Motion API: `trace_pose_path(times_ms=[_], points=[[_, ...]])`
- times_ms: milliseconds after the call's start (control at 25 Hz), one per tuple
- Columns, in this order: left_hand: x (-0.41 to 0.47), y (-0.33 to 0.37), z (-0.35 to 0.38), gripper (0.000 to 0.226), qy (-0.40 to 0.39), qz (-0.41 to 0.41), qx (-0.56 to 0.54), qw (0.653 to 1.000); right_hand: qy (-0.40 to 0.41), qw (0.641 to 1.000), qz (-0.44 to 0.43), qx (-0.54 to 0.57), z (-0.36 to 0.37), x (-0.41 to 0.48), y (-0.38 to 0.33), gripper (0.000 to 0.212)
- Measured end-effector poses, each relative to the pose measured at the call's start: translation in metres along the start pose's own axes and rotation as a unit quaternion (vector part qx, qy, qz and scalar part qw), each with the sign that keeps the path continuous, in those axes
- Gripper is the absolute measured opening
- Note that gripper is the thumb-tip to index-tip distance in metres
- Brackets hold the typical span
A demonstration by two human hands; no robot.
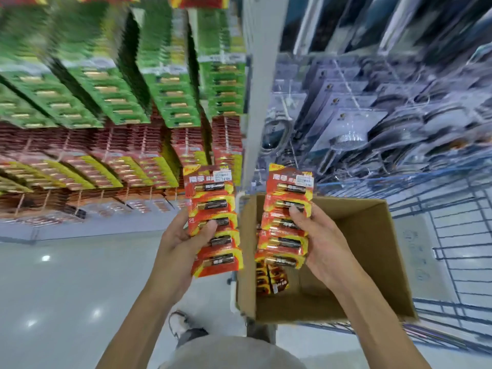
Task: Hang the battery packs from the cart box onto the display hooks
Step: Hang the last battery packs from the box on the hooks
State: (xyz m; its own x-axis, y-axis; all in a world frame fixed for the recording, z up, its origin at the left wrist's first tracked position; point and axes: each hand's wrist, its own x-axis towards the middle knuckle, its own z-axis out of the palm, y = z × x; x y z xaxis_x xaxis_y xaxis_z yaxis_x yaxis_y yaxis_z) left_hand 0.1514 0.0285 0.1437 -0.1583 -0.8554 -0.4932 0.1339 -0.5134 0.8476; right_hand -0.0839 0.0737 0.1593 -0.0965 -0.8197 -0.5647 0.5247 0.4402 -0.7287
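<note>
A wall of hanging battery cards [111, 102], green rows above red-and-yellow ones, fills the frame from 9 o'clock to 12 o'clock, blurred by the head camera. At 3 o'clock stands a wire cart [452, 235] carrying an open cardboard box [372, 262], its bottom showing bare brown board and a few more red battery packs [270, 282] lying low against its left wall.

At centre, a person holds one long strip of battery packs in each hand, both upright and side by side but apart. The left hand [183, 243] grips the left strip [213, 222] around its middle, thumb across the front, just left of the box. The right hand [322, 246] pinches the right strip [286, 217] the same way, above the box's left edge.

Each strip looks to be thin card with blister-sealed cells: likely heavy for its size, stiff across but apt to bend along its length, and slick on the plastic face. A mid-strip hold steadies the weight. Hooking probably calls for a grip nearer the top, where the hang hole should sit; that hole cannot be made out here.
</note>
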Motion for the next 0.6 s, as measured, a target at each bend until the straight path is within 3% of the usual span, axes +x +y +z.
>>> trace_pose_path(times_ms=[200, 600], points=[[-0.030, 0.039, -0.106, 0.030, 0.007, 0.042, -0.032, 0.999, -0.025, 0.999, -0.031, -0.011, 0.113, -0.021, 0.022, 0.036], [-0.101, 0.128, -0.329, 0.043, 0.069, 0.182, -0.121, 0.973, -0.161, 0.982, -0.058, -0.078, 0.356, -0.017, 0.080, 0.031]])
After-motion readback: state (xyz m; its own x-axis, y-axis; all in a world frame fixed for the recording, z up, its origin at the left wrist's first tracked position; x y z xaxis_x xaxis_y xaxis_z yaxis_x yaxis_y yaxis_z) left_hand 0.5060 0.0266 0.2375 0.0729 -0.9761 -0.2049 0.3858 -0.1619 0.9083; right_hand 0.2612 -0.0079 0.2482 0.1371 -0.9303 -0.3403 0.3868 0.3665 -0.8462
